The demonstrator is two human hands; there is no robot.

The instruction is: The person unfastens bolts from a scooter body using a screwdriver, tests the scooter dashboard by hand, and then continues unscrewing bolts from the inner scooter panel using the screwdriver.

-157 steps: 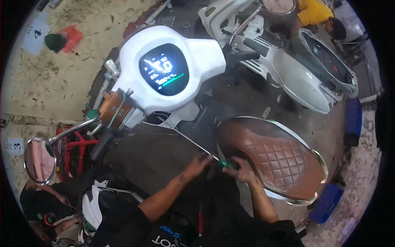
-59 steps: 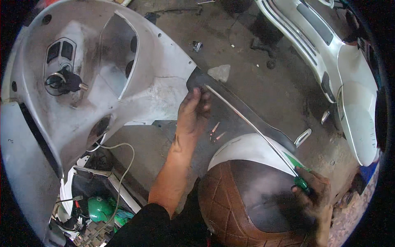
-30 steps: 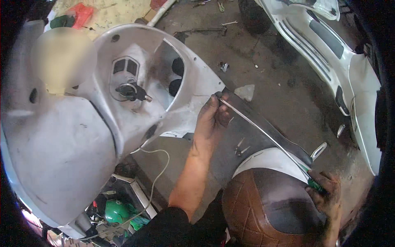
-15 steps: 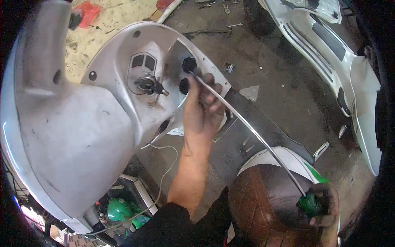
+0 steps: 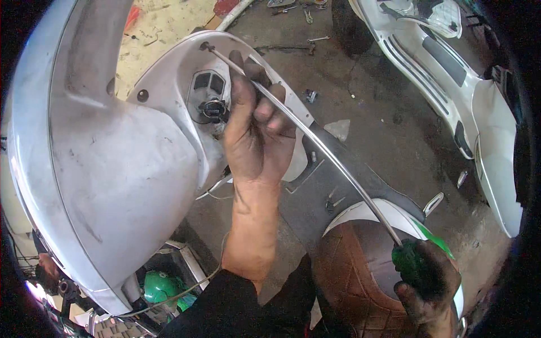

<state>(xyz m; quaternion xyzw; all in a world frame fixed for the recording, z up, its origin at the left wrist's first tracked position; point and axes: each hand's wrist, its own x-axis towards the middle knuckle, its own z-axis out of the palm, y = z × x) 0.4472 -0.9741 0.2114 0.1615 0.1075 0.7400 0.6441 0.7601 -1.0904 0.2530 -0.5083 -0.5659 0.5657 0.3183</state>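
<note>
My left hand (image 5: 259, 132) is closed loosely around the shaft of a long screwdriver (image 5: 332, 160), its fingers steadying the metal near the far end. The screwdriver's tip is at a screw hole near the top edge of a scooter's white front inner panel (image 5: 169, 76). At the lower right, my right hand (image 5: 442, 281) grips the green handle, over the brown scooter seat (image 5: 349, 265). Beside my left hand is the ignition lock (image 5: 213, 110), partly covered by it. Another round screw recess (image 5: 142, 96) shows on the panel's left.
The scooter's white handlebar cover (image 5: 118, 163) fills the left side. A large removed white body panel (image 5: 428, 67) lies on the floor at the right. A wrench (image 5: 318, 39) and pliers (image 5: 309, 14) lie on the floor at the back. Below left is a green rounded object (image 5: 163, 287).
The screwdriver's tip has moved up and left, from a dark round spot on the panel to the upper hole. Both hands moved left with it, and the view shifted slightly.
</note>
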